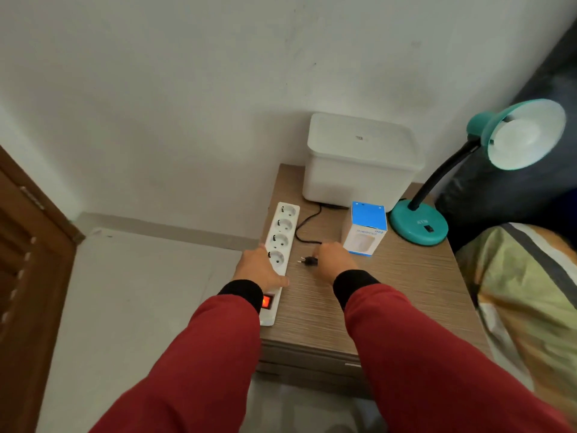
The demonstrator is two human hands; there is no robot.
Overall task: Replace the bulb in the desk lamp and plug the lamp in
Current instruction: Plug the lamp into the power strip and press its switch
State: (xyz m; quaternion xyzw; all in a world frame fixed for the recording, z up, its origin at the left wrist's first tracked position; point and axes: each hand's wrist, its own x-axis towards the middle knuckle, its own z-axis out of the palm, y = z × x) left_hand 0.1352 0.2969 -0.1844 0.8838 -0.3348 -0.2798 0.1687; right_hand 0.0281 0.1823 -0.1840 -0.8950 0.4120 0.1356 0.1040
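A teal desk lamp point(420, 225) with a black gooseneck stands at the back right of the wooden bedside table point(406, 276). A white bulb point(516, 137) sits inside its shade. My right hand point(335, 260) pinches the lamp's black plug point(307, 261), prongs pointing left toward the white power strip point(282, 242). The black cord point(307, 225) runs back from the plug. My left hand point(260, 267) rests on the strip beside its nearest socket, fingers around its left edge. The strip's red switch point(267, 301) glows.
A blue and white bulb box point(365, 228) stands just behind my right hand. A white lidded container point(359, 160) fills the table's back. A bed with a patterned cover point(527, 292) lies to the right, a wooden door point(28, 245) to the left.
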